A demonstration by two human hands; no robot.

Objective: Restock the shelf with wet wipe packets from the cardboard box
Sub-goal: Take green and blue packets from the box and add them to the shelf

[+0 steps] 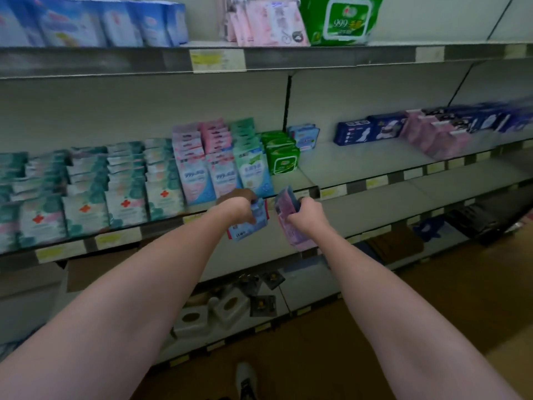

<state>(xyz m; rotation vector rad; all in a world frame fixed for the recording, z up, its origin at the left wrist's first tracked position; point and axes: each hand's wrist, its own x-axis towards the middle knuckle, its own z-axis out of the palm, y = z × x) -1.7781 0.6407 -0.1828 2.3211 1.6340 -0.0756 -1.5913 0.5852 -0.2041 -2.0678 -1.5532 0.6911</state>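
My left hand (238, 207) grips a stack of blue wet wipe packets (249, 223) just in front of the middle shelf's edge (340, 190). My right hand (307, 216) grips a stack of purple-pink packets (290, 223), held upright close beside the blue ones. Both hands hover below the rows of pink, blue and teal packets (219, 157) standing on that shelf. Small green packets (281, 155) sit at the end of those rows. No cardboard box shows clearly in view.
Bare shelf surface (360, 160) stretches right of the green packets up to dark blue and pink packs (403, 131). Teal packets with red crosses (86, 192) fill the left. Lower shelves hold white tissue holders (213, 310). My shoe (246, 379) stands on the brown floor.
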